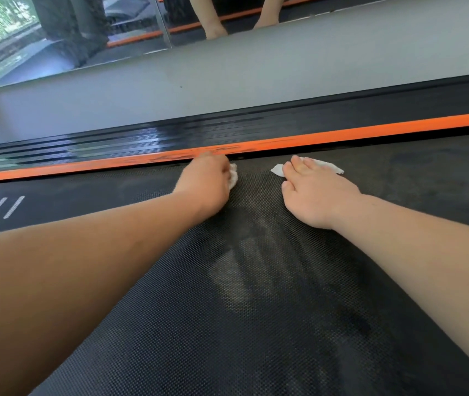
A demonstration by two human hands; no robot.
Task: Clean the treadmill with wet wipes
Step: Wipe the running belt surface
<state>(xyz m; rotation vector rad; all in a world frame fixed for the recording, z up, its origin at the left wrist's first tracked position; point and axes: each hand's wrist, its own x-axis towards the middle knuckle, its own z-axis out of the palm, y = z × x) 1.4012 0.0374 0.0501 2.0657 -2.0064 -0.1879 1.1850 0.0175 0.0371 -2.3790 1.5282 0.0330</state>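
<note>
The treadmill belt [256, 310], long axis running left to right, is wiped at its far edge beside the orange strip [342, 135]. In the curled left hand [204, 181] a bunched wipe [234, 176] is gripped; under the flat right hand [316, 195] a second wipe [333, 168], lying along the belt, is pressed. Strokes toward the dusty near edge seem needed next.

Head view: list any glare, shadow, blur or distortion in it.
In the head view, pale glare streaks the glossy black ribbed side rail; the left hand and forearm look darker than the brightly lit right hand; the wall mirror looks soft; the orange rail stripe runs tilted across the frame.
</note>
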